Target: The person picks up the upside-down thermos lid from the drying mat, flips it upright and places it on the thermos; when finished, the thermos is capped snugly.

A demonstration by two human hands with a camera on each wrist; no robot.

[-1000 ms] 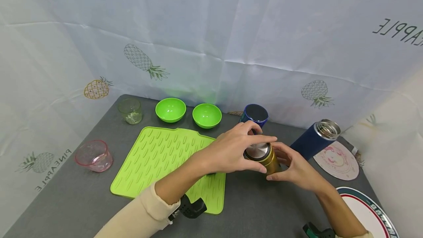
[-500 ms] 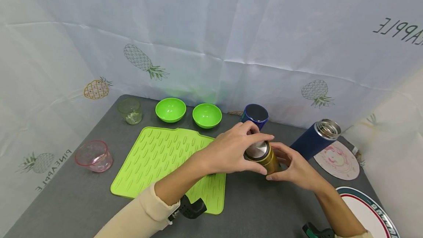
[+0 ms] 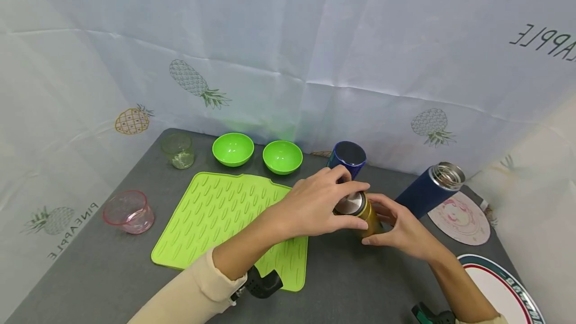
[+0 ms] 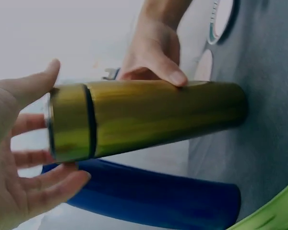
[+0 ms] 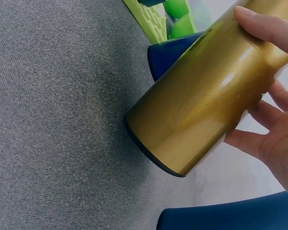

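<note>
A gold flask (image 3: 366,214) stands on the grey table (image 3: 112,269); the right hand (image 3: 400,226) grips its body steady while the left hand (image 3: 315,204) cups fingers round its cap (image 3: 350,204).

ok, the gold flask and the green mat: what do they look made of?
Gold flask: most likely metal with a fine sparkly gold coating; it shows sharp glossy highlights, and its cap has a bare brushed steel-looking top. Green mat: looks like silicone or soft rubber, matte, with moulded raised ridges and rounded corners. It could be a soft plastic; the look alone does not settle it.
</note>
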